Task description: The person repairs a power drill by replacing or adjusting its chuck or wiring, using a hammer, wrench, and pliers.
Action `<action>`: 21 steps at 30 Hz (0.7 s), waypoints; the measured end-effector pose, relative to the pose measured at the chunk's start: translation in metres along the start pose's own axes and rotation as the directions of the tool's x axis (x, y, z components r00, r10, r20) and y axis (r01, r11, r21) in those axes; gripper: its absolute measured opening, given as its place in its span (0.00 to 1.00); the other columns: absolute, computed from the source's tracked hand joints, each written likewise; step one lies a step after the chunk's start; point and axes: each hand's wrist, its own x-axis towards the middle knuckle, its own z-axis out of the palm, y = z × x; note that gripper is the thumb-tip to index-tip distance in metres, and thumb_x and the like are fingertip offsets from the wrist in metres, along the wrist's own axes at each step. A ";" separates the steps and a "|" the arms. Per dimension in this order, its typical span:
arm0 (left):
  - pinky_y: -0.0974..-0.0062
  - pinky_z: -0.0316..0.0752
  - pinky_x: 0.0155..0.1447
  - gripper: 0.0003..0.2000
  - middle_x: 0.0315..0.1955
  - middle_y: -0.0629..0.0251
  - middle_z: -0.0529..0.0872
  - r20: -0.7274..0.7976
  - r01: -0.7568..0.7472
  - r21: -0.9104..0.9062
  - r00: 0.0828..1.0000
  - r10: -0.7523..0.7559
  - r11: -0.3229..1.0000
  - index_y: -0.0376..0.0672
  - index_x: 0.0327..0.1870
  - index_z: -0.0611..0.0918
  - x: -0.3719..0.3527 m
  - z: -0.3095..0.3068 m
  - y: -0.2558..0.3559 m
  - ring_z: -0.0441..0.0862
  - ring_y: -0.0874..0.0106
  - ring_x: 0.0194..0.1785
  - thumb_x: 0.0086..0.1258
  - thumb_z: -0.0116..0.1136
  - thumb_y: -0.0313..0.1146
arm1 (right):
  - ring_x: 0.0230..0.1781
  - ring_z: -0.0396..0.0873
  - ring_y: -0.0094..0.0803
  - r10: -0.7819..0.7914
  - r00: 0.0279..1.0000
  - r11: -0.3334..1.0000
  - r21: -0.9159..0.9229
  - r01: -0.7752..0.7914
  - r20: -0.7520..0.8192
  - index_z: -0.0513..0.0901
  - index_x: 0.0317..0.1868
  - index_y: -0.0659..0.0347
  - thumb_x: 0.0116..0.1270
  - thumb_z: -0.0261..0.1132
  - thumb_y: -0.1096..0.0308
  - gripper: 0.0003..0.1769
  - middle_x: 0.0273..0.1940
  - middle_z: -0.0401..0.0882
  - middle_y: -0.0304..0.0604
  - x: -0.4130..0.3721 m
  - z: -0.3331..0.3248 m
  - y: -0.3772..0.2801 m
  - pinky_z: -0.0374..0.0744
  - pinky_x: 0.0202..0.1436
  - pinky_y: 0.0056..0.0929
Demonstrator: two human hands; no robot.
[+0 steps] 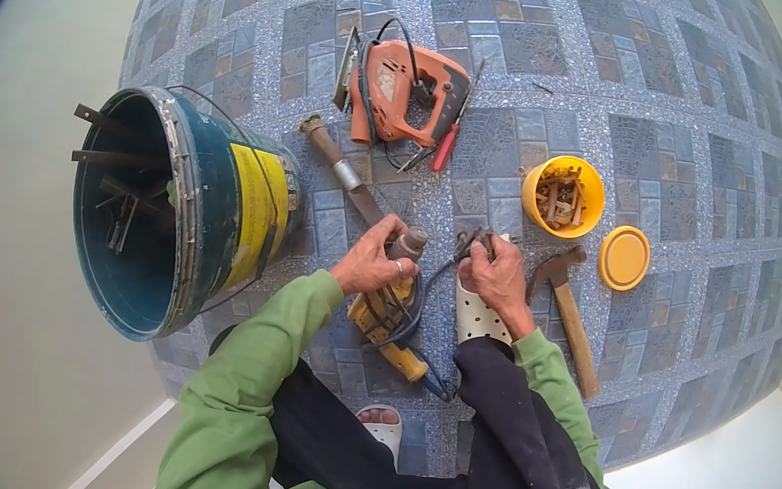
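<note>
My left hand (pixel 376 261) is closed around the grey cylindrical end of a yellow corded power tool (pixel 382 316), whose exact kind I cannot make out. Dark cable is looped round the tool's body. My right hand (pixel 497 279) pinches a small dark piece (pixel 474 241), apparently the end of the power cord (pixel 426 295), above my white clog. Past my left hand, a long metal tool with a brown, worn shaft (pixel 342 168) lies on the floor, one end hidden near my fingers.
On the left a green bucket (pixel 198 216) holds metal pieces. Ahead lie an orange jigsaw (pixel 404 90) and a red-handled screwdriver (pixel 444 148). On the right are a yellow tub (pixel 530 205) of small pieces, its lid (pixel 624 258) and a hammer (pixel 573 327) on the tiled floor.
</note>
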 end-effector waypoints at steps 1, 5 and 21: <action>0.69 0.72 0.54 0.22 0.38 0.61 0.77 -0.018 -0.025 -0.010 1.000 0.025 1.000 0.37 0.47 0.71 -0.004 0.002 0.002 0.75 0.70 0.44 0.53 0.69 0.32 | 0.26 0.78 0.57 0.031 0.999 0.999 -0.024 -0.030 0.036 0.78 0.33 0.69 0.68 0.60 0.61 0.16 0.24 0.77 0.60 0.002 -0.004 -0.005 0.74 0.34 0.47; 0.69 0.72 0.53 0.22 0.38 0.62 0.77 -0.085 -0.047 -0.038 0.995 0.043 0.998 0.38 0.46 0.70 -0.021 0.007 0.012 0.76 0.70 0.44 0.53 0.69 0.30 | 0.31 0.79 0.58 -0.121 0.991 0.986 -0.123 0.112 -0.065 0.77 0.37 0.67 0.71 0.60 0.60 0.15 0.29 0.78 0.58 0.007 -0.020 -0.015 0.75 0.35 0.45; 0.73 0.77 0.41 0.23 0.33 0.60 0.80 -0.238 -0.376 0.200 0.877 0.417 0.905 0.39 0.45 0.68 -0.121 0.001 0.077 0.81 0.71 0.34 0.52 0.70 0.25 | 0.38 0.83 0.53 -0.046 0.968 0.867 -0.491 -0.083 -0.245 0.77 0.50 0.65 0.74 0.58 0.63 0.14 0.38 0.82 0.59 0.020 -0.117 -0.033 0.78 0.39 0.44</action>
